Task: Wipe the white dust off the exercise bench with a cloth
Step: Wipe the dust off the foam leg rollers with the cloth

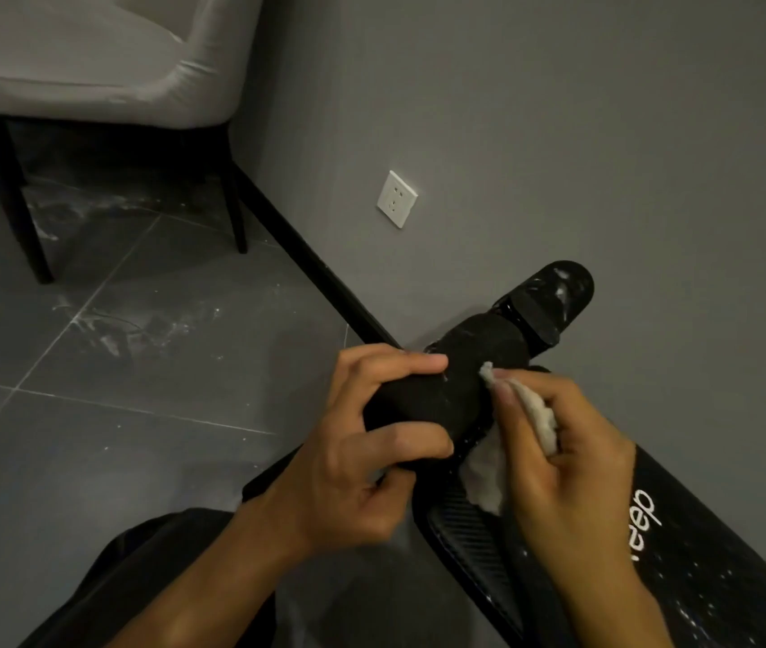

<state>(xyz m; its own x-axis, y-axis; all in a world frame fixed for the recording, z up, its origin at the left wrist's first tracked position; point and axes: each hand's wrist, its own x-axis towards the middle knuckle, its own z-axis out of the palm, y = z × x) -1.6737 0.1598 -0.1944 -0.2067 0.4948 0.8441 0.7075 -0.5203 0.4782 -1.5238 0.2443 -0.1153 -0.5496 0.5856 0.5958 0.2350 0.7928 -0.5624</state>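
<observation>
While the black exercise bench (708,582) lies low along the grey wall (558,133), the left hand (357,474) grips its foam roller (437,395) and the right hand (572,465) pinches a white cloth (483,470) against it. A hard rub would likely smear the dust, or the bunched cloth might shed it onto the pad.

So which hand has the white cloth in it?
The right hand holds the white cloth, pressing it against the black roller. The left hand has no cloth; it only grips that roller.
</observation>
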